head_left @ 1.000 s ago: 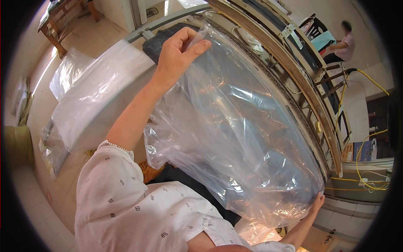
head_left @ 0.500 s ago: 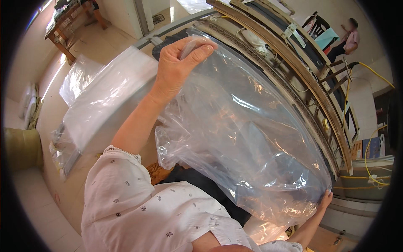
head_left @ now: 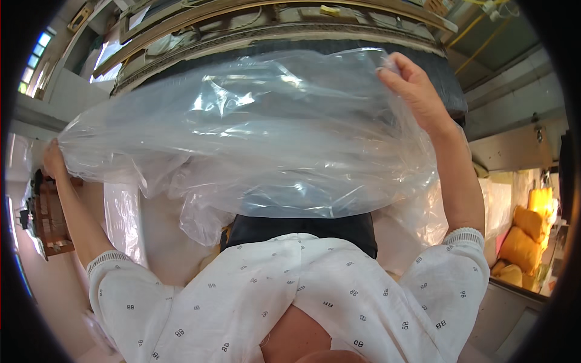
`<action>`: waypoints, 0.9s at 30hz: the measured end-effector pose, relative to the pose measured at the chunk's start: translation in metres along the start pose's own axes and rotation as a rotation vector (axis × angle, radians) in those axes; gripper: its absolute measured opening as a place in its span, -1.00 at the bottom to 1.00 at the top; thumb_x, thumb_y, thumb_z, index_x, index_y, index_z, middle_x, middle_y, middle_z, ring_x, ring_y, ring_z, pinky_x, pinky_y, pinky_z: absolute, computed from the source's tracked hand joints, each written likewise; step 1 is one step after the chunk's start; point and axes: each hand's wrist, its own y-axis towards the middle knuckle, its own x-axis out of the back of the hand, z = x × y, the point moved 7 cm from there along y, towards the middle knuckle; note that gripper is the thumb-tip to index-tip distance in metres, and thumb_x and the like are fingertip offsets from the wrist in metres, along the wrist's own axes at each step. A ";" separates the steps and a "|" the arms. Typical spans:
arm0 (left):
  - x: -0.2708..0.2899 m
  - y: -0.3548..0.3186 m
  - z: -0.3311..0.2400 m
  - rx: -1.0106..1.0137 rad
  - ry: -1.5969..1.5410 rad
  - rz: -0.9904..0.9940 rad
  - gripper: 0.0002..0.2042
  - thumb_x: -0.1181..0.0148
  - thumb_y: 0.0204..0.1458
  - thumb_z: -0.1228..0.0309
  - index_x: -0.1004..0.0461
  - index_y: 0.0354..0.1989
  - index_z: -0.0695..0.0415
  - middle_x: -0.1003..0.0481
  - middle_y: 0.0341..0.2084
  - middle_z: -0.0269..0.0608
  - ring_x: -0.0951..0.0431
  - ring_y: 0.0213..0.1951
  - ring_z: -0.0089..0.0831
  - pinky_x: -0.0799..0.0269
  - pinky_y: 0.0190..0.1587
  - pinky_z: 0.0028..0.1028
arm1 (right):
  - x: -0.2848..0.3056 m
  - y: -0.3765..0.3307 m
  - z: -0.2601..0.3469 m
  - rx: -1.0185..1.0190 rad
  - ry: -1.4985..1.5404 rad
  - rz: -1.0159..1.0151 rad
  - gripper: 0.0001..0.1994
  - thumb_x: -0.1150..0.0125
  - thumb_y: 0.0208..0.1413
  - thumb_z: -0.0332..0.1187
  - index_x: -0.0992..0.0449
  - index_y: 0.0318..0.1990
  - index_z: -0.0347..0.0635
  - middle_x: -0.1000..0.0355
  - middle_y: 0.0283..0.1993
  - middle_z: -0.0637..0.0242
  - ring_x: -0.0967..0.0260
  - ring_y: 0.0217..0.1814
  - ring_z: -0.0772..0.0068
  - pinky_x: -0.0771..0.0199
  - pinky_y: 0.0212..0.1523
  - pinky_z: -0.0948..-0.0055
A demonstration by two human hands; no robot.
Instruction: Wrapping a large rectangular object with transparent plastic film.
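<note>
**Clear Bag Held Wide at Both Ends**

Above the person's chest, a large clear plastic bag (head_left: 260,139) hangs stretched between two raised hands, billowing in front of a dark padded object (head_left: 302,227) whose lower edge shows beneath it. To handle this stretch well, I judge both ends should stay level and taut, so the thin film neither sags into folds nor tears at the pinched corners.

At the upper right, the right hand (head_left: 417,91) pinches the bag's edge between thumb and fingers, wrist bent, forearm rising steeply from a white patterned sleeve (head_left: 451,272). At the far left, the left hand (head_left: 53,160) is closed on the opposite end of the film, though bunched plastic hides its fingers; that arm reaches out and upward, nearly straight. Yellow sacks (head_left: 529,233) lie well apart at the right, beside a long wooden frame (head_left: 272,15) overhead.
</note>
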 end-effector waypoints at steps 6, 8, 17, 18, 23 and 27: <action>0.048 -0.268 -0.376 -0.609 -0.884 0.807 -0.59 -0.13 -0.02 0.20 -0.38 -0.01 0.11 -0.42 -0.08 -0.21 -0.44 -0.12 -0.45 -0.35 -0.15 -0.50 | -0.002 -0.041 0.010 0.075 -0.019 -0.179 -0.84 -0.16 0.03 -0.37 -0.28 -0.47 -0.11 -0.08 -0.52 0.64 0.03 -0.46 0.79 -0.03 -0.43 0.74; 0.114 -0.372 -0.442 -1.055 -1.131 0.531 -0.63 -0.22 -0.08 0.29 -0.41 -0.09 0.17 -0.46 -0.20 -0.24 -0.47 -0.29 -0.50 -0.39 -0.29 -0.49 | 0.001 -0.049 0.014 0.123 -0.072 -0.204 -0.84 -0.16 0.02 -0.39 -0.28 -0.47 -0.11 -0.07 -0.52 0.64 0.03 -0.46 0.80 -0.04 -0.43 0.74; 0.112 -0.455 -0.477 -0.779 -1.399 0.655 -0.92 -0.19 -0.04 0.47 -0.45 -0.45 0.22 -0.26 -0.58 -0.42 -0.23 -0.50 -0.69 -0.15 -0.45 -0.68 | 0.099 -0.091 -0.059 -0.028 -1.060 -0.024 -0.83 -0.08 -0.15 -0.24 -0.53 -0.47 -0.07 -0.44 -0.51 0.22 -0.37 -0.44 0.19 -0.34 -0.42 0.29; 0.109 -0.441 -0.459 -0.790 -1.348 0.562 -0.94 -0.17 -0.03 0.51 -0.45 -0.44 0.22 -0.26 -0.56 -0.42 -0.23 -0.49 -0.68 -0.15 -0.43 -0.69 | 0.108 -0.107 -0.090 -0.060 -1.271 0.015 -0.84 -0.07 -0.16 -0.25 -0.53 -0.48 -0.05 -0.46 -0.49 0.22 -0.40 -0.40 0.12 -0.37 -0.40 0.23; 0.036 -0.327 -0.322 -0.641 -0.976 0.403 -0.81 -0.11 0.06 0.38 -0.47 -0.26 0.25 -0.45 -0.37 -0.31 -0.38 -0.33 -0.59 -0.31 -0.19 -0.60 | 0.128 -0.173 -0.133 -0.124 -1.173 -0.313 -0.88 -0.10 -0.12 -0.29 -0.50 -0.39 -0.01 -0.45 -0.46 0.21 -0.42 -0.35 0.12 -0.39 -0.38 0.17; 0.032 -0.205 -0.134 -0.311 -0.568 0.222 -0.60 -0.03 0.08 0.17 -0.43 -0.12 0.29 -0.45 -0.16 -0.02 -0.43 -0.15 -0.27 -0.31 -0.06 -0.42 | 0.098 -0.199 -0.143 0.021 -0.951 -0.541 -0.88 -0.10 -0.09 -0.35 -0.43 -0.34 -0.02 -0.41 -0.40 0.24 -0.39 -0.31 0.14 -0.38 -0.40 0.18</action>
